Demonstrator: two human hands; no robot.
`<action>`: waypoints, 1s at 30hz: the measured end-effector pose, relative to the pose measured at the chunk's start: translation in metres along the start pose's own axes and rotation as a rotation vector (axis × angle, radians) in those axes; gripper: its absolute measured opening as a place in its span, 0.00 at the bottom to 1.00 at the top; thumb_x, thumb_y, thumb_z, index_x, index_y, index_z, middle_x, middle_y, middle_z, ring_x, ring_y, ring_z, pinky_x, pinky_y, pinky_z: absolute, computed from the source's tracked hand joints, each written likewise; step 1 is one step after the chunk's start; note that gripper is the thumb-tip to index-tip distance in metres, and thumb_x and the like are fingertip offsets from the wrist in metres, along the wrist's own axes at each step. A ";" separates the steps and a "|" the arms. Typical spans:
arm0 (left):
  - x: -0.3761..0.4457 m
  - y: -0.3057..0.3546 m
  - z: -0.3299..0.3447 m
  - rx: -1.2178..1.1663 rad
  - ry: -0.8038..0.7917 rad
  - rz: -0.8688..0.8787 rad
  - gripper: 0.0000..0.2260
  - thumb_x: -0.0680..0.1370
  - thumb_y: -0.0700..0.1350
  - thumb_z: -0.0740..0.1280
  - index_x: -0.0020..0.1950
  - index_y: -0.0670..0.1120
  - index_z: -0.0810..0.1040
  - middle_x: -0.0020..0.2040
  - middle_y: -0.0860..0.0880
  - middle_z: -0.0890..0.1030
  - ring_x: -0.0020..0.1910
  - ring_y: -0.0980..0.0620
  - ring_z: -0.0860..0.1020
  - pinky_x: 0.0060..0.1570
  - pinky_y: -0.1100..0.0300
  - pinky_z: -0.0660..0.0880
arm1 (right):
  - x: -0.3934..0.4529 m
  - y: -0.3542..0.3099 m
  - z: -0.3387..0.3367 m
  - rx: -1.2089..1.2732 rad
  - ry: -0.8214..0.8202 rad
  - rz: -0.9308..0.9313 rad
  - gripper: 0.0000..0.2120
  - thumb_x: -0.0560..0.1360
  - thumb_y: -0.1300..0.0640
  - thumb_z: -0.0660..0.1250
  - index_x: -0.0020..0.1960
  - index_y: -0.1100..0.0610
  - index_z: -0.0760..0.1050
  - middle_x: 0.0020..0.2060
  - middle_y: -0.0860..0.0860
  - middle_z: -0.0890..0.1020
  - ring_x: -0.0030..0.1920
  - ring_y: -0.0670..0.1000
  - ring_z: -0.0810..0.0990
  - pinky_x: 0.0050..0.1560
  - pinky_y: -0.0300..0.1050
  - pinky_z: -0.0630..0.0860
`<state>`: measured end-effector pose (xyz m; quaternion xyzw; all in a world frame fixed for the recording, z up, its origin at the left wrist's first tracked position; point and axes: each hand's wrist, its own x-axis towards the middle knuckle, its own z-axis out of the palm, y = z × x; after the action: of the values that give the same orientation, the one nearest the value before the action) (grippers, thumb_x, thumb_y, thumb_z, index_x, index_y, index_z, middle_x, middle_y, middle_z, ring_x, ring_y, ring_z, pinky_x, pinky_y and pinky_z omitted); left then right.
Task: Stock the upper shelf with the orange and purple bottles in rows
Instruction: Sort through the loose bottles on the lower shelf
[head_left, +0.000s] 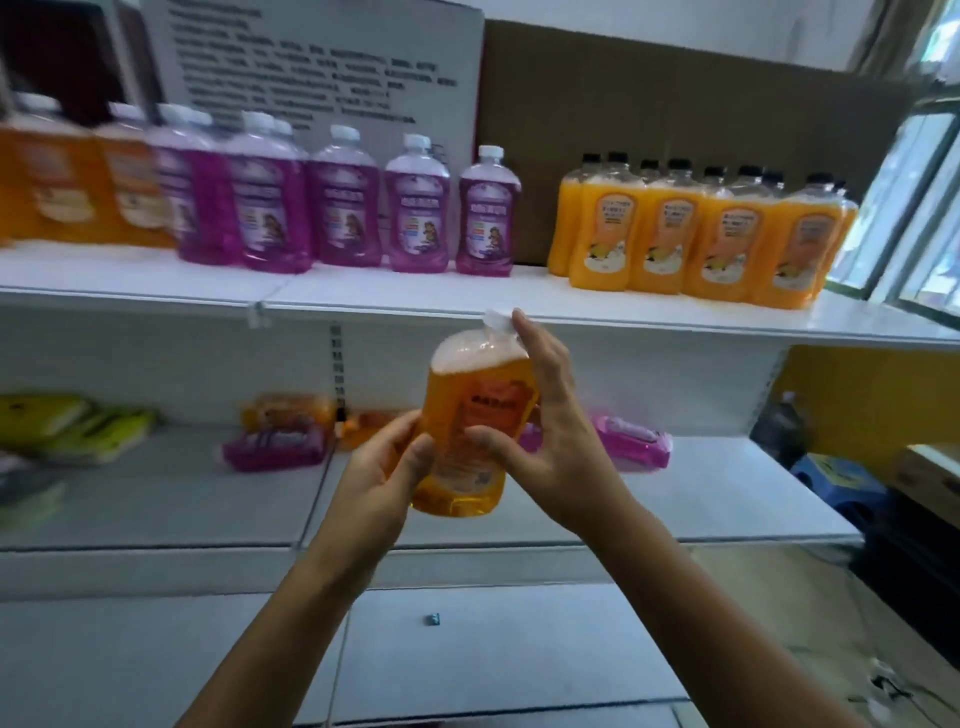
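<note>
White steel runs across the frame: the upper shelf (649, 306) spans nine to three o'clock, already carrying purple bottles (415, 208) in a row toward eleven o'clock, blurred orange bottles (67, 182) at ten, and a block of black-capped yellow-orange bottles (701, 228) at two. On the lower shelf (727, 493), more purple and orange bottles (275, 441) lie flat near nine o'clock. At centre, a person holds one white-capped orange bottle (467, 415) upright below the shelf edge. The right hand (540, 415) wraps its side, thumb on the label and a fingertip up by the cap; the left hand (384, 467) grips the base from seven o'clock. The step in hand appears to be carrying this bottle up for placement. Next, it likely needs lifting over the lip and setting among the orange bottles at ten o'clock, label outward.
</note>
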<state>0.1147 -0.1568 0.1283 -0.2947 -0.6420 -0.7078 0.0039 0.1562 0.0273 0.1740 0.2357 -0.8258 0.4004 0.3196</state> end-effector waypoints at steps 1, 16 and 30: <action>-0.004 0.009 -0.013 0.009 0.036 0.019 0.34 0.67 0.74 0.65 0.66 0.55 0.76 0.58 0.52 0.83 0.59 0.49 0.81 0.55 0.52 0.79 | 0.010 -0.011 0.009 -0.018 -0.021 -0.032 0.40 0.76 0.49 0.70 0.77 0.33 0.48 0.76 0.38 0.53 0.76 0.45 0.59 0.68 0.45 0.75; -0.073 0.114 -0.233 0.931 0.606 0.513 0.30 0.73 0.43 0.75 0.73 0.41 0.71 0.69 0.44 0.75 0.70 0.45 0.72 0.66 0.51 0.72 | 0.150 -0.187 0.240 0.470 0.127 -0.073 0.31 0.70 0.44 0.76 0.67 0.44 0.64 0.63 0.49 0.72 0.61 0.51 0.78 0.58 0.51 0.80; -0.033 0.120 -0.389 0.165 0.150 0.186 0.41 0.70 0.52 0.75 0.78 0.49 0.59 0.63 0.48 0.80 0.62 0.50 0.80 0.58 0.52 0.79 | 0.225 -0.192 0.317 1.135 -0.147 0.144 0.25 0.71 0.59 0.73 0.66 0.48 0.76 0.57 0.51 0.84 0.59 0.58 0.83 0.51 0.52 0.82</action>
<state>0.0282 -0.5443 0.2225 -0.2979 -0.6659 -0.6691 0.1420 0.0181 -0.3695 0.2829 0.3408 -0.5158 0.7839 0.0569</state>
